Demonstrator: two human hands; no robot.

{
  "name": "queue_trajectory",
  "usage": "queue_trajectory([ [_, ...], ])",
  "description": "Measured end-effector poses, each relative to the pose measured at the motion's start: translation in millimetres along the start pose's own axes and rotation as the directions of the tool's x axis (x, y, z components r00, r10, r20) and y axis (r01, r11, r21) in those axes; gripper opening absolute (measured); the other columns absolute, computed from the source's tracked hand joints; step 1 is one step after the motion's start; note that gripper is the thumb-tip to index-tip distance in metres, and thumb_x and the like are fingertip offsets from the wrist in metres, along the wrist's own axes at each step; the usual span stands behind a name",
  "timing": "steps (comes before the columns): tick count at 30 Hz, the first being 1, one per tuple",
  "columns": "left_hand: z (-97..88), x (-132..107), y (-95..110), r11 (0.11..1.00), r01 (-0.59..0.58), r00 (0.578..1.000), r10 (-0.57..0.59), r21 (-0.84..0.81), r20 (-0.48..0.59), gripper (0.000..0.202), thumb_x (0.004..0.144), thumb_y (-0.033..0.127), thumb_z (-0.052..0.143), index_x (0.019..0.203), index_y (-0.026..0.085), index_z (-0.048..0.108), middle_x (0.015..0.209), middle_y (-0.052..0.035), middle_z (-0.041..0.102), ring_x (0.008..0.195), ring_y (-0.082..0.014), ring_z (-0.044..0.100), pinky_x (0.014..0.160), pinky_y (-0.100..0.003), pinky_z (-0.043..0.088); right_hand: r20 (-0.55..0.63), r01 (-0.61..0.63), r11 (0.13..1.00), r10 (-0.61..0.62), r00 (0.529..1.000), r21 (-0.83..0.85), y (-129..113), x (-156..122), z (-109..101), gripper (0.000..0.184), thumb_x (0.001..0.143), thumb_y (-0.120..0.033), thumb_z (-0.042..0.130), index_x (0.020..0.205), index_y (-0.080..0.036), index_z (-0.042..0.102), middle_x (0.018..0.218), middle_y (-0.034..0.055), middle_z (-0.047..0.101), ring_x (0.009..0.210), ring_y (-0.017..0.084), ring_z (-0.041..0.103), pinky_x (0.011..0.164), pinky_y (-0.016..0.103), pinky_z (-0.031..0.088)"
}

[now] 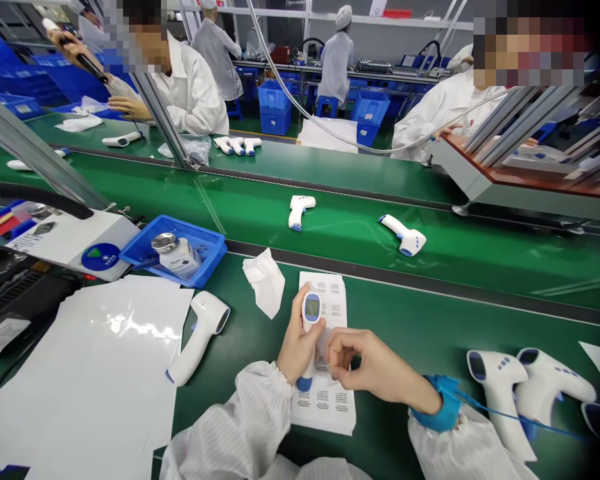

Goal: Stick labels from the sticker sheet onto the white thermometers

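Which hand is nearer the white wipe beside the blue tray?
Left. The left hand, holding a thermometer, is just right of the wipe, apart from it; the right hand is farther right, pinching over the label sheet.

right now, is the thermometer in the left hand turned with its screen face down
No, the left hand holds the thermometer with its blue-rimmed screen facing up toward the camera, over the label sheet.

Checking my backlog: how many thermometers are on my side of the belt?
4 thermometers, perhaps 5: one in the left hand, one lying by the white sheet, two side by side at right; a possible fifth is cut off at the edge.
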State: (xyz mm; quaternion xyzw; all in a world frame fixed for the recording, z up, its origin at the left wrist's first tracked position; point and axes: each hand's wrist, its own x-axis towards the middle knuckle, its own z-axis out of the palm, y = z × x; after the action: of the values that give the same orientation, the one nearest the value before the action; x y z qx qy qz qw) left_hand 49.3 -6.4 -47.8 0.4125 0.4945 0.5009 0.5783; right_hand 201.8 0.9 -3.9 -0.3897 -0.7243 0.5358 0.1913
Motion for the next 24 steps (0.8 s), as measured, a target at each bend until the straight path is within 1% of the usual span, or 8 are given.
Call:
queue_trajectory([
  [2, 0.5, -1, 0, 0.999, 0.045, 0.998, -0.045, -0.015, 0.038, 0.068, 0.089, 0.035, 0.057, 0.149, 0.033, 0.024, 0.142, -0.0062, 0.047, 0.11, -0.0232, 0.06, 0.098, -0.039, 0.048, -0.084, 0.006, 1.0, -0.008, 0.996, -0.016, -7, 6, -5, 0.017, 0.073, -0.006, 0.055, 0.069, -0.023, 0.059, 0.085, 0.0002, 0.064, 0.071, 0.014, 0.06, 0.06, 0.025, 0.05],
  [5, 0.1, -2, 1, 0.989, 0.146, 0.987, -0.146, 0.0, 0.073, 0.07, 0.088, 0.04, 0.056, 0.15, 0.035, 0.023, 0.144, -0.0083, 0.045, 0.097, -0.0243, 0.065, 0.079, -0.037, 0.057, -0.297, 0.036, 0.987, -0.082, 0.951, -0.157, -9, 26, -10, 0.012, 0.076, -0.012, 0.058, 0.072, -0.023, 0.061, 0.098, 0.004, 0.062, 0.086, 0.018, 0.061, 0.071, 0.03, 0.051],
  [7, -0.5, -3, 0, 0.99, 0.139, 0.989, -0.14, 0.021, 0.05, 0.071, 0.087, 0.038, 0.057, 0.15, 0.034, 0.025, 0.145, -0.0081, 0.045, 0.103, -0.0254, 0.064, 0.079, -0.036, 0.057, -0.353, 0.047, 0.979, -0.116, 0.928, -0.198, -6, 39, -13, 0.009, 0.076, -0.014, 0.06, 0.072, -0.022, 0.061, 0.102, 0.005, 0.062, 0.094, 0.02, 0.06, 0.08, 0.034, 0.05],
  [10, -0.8, -2, -1, 0.993, 0.12, 0.992, -0.121, 0.018, 0.044, 0.071, 0.086, 0.034, 0.057, 0.149, 0.035, 0.025, 0.149, -0.0074, 0.04, 0.098, -0.0232, 0.064, 0.072, -0.033, 0.058, -0.365, 0.045, 0.986, -0.102, 0.925, -0.16, -4, 52, -16, 0.009, 0.076, -0.016, 0.06, 0.07, -0.022, 0.06, 0.099, 0.0043, 0.065, 0.096, 0.02, 0.061, 0.082, 0.034, 0.049],
  [13, -0.1, -2, -1, 0.991, 0.129, 0.989, -0.127, -0.025, 0.08, 0.073, 0.086, 0.029, 0.055, 0.15, 0.038, 0.022, 0.155, -0.0068, 0.032, 0.07, -0.0132, 0.062, 0.051, -0.026, 0.053, -0.377, 0.042, 0.99, -0.09, 0.922, -0.132, -4, 56, -17, 0.009, 0.077, -0.016, 0.059, 0.07, -0.022, 0.059, 0.093, 0.0032, 0.067, 0.092, 0.02, 0.062, 0.081, 0.033, 0.049],
  [16, 1.4, -2, 2, 0.99, 0.128, 0.988, -0.122, -0.057, 0.093, 0.073, 0.086, 0.024, 0.054, 0.149, 0.04, 0.021, 0.159, -0.0053, 0.022, 0.056, -0.0056, 0.054, 0.043, -0.023, 0.047, -0.396, 0.043, 0.992, -0.088, 0.914, -0.12, -5, 57, -17, 0.009, 0.076, -0.016, 0.059, 0.069, -0.022, 0.06, 0.09, 0.0029, 0.067, 0.089, 0.02, 0.063, 0.081, 0.034, 0.048],
  [20, 2.0, -2, 5, 0.987, 0.15, 0.986, -0.146, -0.054, 0.079, 0.072, 0.085, 0.023, 0.054, 0.149, 0.037, 0.022, 0.158, -0.0063, 0.024, 0.056, -0.0062, 0.052, 0.039, -0.021, 0.043, -0.422, 0.03, 0.995, -0.068, 0.904, -0.097, -5, 59, -14, 0.009, 0.075, -0.016, 0.059, 0.069, -0.022, 0.061, 0.088, 0.0026, 0.068, 0.087, 0.02, 0.063, 0.081, 0.034, 0.048],
  [24, 1.1, -2, 2, 0.99, 0.12, 0.988, -0.112, -0.072, 0.11, 0.07, 0.086, 0.023, 0.053, 0.148, 0.038, 0.022, 0.157, -0.0057, 0.025, 0.058, -0.0074, 0.054, 0.04, -0.022, 0.043, -0.447, 0.024, 0.998, -0.049, 0.893, -0.061, -4, 61, -13, 0.008, 0.075, -0.017, 0.06, 0.069, -0.022, 0.062, 0.088, 0.0026, 0.068, 0.087, 0.02, 0.064, 0.08, 0.034, 0.048],
])
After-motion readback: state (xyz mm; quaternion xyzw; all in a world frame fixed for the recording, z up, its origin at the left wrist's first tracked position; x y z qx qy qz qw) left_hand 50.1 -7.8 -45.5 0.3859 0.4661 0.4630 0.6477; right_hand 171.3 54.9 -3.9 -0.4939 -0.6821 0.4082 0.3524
